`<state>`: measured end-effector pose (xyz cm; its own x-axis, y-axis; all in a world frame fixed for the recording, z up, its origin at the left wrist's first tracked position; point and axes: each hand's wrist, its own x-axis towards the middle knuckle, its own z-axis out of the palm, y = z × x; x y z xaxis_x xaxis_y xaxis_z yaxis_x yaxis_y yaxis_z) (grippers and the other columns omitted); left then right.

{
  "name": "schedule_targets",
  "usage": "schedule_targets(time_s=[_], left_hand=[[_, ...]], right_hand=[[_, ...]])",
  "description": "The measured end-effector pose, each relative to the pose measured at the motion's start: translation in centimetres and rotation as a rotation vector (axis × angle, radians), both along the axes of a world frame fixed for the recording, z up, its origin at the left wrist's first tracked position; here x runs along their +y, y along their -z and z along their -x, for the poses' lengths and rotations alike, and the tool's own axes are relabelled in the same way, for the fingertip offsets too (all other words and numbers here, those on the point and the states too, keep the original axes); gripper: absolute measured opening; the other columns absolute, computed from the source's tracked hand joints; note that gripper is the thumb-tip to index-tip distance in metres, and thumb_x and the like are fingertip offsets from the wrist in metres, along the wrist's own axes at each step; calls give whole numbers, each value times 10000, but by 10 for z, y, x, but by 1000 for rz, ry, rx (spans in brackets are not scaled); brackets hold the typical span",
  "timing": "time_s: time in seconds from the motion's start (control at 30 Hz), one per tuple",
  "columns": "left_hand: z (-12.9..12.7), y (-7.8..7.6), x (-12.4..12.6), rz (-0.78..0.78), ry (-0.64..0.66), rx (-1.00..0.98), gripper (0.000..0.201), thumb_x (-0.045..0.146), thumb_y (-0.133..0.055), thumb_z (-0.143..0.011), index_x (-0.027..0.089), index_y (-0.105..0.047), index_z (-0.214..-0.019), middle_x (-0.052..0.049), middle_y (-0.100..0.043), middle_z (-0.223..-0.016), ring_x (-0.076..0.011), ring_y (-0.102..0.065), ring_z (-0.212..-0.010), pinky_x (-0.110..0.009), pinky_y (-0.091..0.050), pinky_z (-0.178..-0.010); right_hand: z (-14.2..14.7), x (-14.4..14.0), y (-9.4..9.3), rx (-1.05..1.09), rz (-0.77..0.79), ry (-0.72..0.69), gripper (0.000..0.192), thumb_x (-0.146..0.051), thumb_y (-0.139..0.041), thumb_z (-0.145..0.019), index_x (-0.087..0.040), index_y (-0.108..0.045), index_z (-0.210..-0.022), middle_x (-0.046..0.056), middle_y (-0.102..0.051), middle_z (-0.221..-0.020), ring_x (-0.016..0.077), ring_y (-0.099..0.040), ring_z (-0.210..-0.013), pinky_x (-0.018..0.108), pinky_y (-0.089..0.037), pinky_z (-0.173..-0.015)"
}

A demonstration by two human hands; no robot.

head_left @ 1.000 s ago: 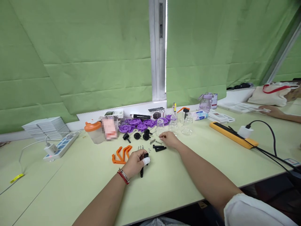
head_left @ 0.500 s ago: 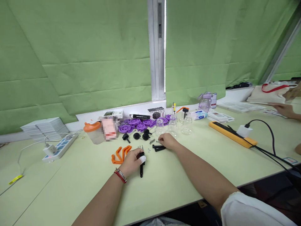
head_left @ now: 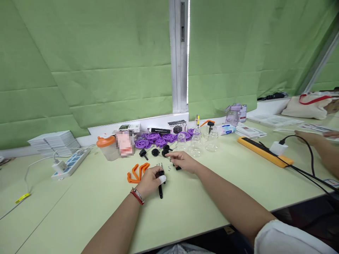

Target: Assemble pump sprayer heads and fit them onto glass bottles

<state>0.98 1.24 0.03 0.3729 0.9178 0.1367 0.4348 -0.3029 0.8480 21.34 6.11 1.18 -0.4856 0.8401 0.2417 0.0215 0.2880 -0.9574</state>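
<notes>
Nearest on the table point(head_left: 190, 215): slim black plastic rod point(head_left: 160, 192), long axis toward the near edge. Left hand point(head_left: 150, 183): grip grasping a short black plastic tube point(head_left: 161, 173). Farther, right hand point(head_left: 186, 162) beside a coiled metal spring point(head_left: 168, 159); grip cannot be determined.

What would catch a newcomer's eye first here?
Probably the big green covering behind the table, filling the background. Next, the vivid purple openwork discs heaped toward the table's back edge, and the bent orange pieces lying beside the left hand.
</notes>
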Motion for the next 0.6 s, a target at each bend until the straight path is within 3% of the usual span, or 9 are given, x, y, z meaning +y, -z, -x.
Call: schedule_targets(time_s=[0.13, 0.3, 0.5, 0.6], left_hand=[[-3, 1, -1, -3, 41, -39, 127, 286, -573, -727, 166, -557, -764, 1, -544, -691, -125, -474, -632, -246, -384, -595], [-5, 1, -2, 6, 49, -37, 145, 288, -566, -738, 160, -579, -805, -11, -564, -711, -132, -494, -648, -252, -391, -608], [-6, 3, 0, -12, 35, -24, 162, 296, -567, -740, 152, -603, -805, -19, -587, -731, -134, -487, -647, -255, -387, -614], [-5, 3, 1, -20, 39, -19, 157, 298, -562, -748, 155, -596, -803, -18, -583, -727, -133, -487, -646, -252, -383, -612]], right_hand=[[16, -13, -3, 46, 16, -107, 292, -299, -597, -773, -178, -619, -1037, -29, -451, -726, 80, -429, -607, 234, -398, -594], [25, -16, 3, 63, -12, -123, 227, -318, -588, -801, -182, -570, -981, -14, -496, -793, 88, -456, -638, 246, -414, -634], [24, -17, 4, -141, -259, -130, 282, -217, -538, -817, -200, -596, -1092, -6, -488, -786, 118, -451, -713, 260, -391, -693], [24, -17, 4, -117, -258, -89, 272, -210, -533, -816, -189, -581, -1083, -8, -471, -777, 116, -445, -702, 261, -392, -682]])
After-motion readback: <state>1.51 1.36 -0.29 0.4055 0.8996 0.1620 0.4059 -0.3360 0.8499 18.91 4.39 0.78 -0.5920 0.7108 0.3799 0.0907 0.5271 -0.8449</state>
